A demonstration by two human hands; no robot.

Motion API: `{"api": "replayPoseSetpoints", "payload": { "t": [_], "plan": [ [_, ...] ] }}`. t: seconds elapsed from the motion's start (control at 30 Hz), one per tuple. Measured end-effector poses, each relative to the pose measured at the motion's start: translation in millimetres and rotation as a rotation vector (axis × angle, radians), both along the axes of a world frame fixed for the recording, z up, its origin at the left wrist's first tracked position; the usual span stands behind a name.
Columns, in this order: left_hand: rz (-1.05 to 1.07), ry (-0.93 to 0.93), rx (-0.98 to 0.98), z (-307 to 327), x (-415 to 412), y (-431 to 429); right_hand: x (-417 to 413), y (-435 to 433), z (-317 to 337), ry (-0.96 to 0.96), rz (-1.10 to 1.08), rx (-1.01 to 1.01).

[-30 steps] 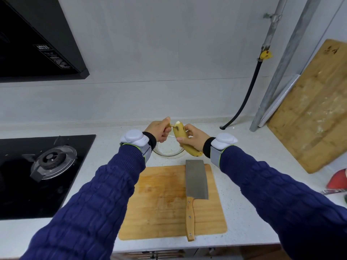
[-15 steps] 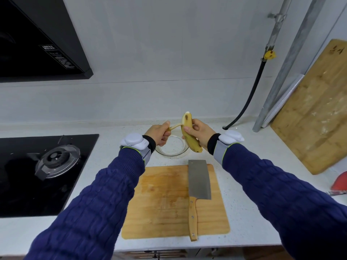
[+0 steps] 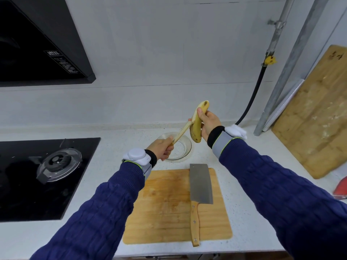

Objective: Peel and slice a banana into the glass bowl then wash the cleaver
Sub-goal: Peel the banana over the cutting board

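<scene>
My right hand (image 3: 209, 123) grips a yellow banana (image 3: 197, 126) held upright above the counter. A strip of peel (image 3: 181, 132) runs down and left from the banana to my left hand (image 3: 161, 148), which pinches its end over the glass bowl (image 3: 183, 147). The bowl looks empty and sits just behind the wooden cutting board (image 3: 165, 207). A steel cleaver (image 3: 200, 182) with a wooden handle lies on the board's right side, blade pointing away from me.
A black gas hob (image 3: 45, 175) fills the counter to the left. A large wooden board (image 3: 315, 113) leans on the right wall beside a metal pipe (image 3: 270, 102) and a black hose (image 3: 253, 96). A red object (image 3: 340, 187) shows at the right edge.
My right hand raised the banana and turned it upright. My left hand pulled a strip of peel down and to the left, over the bowl.
</scene>
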State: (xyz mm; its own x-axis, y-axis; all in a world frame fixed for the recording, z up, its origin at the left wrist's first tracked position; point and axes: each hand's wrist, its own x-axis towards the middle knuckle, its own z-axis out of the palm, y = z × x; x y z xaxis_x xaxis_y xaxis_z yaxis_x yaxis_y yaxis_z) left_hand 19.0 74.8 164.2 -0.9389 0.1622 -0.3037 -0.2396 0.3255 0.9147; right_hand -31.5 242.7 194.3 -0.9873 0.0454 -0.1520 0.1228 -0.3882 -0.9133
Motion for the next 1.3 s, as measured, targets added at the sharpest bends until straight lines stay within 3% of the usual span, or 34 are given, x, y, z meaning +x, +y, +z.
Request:
{"api": "replayPoseSetpoints", "payload": {
  "t": [0.23, 0.5, 0.67, 0.8, 0.87, 1.07, 1.3],
  "plan": [
    [-0.089, -0.009, -0.07, 0, -4, 6, -16, -1, 14, -0.052, -0.176, -0.085],
    [-0.159, -0.01, -0.092, -2, -5, 9, -24, 5, 13, -0.093, -0.228, -0.089],
    [-0.234, 0.004, -0.157, -10, -1, 6, -22, 4, 8, -0.077, -0.18, -0.022],
    [-0.358, -0.027, -0.321, -18, 2, -4, -12, 0, 1, -0.007, 0.006, 0.052],
    [-0.268, -0.05, -0.35, -13, -4, -8, -8, 0, -3, -0.015, 0.091, 0.059],
    [0.209, 0.357, -0.162, 14, -32, -6, 6, -19, -19, 0.001, 0.244, 0.213],
    [0.291, 0.336, -0.094, 21, -45, 11, 14, -42, -19, 0.093, 0.331, 0.377]
  ]
}}
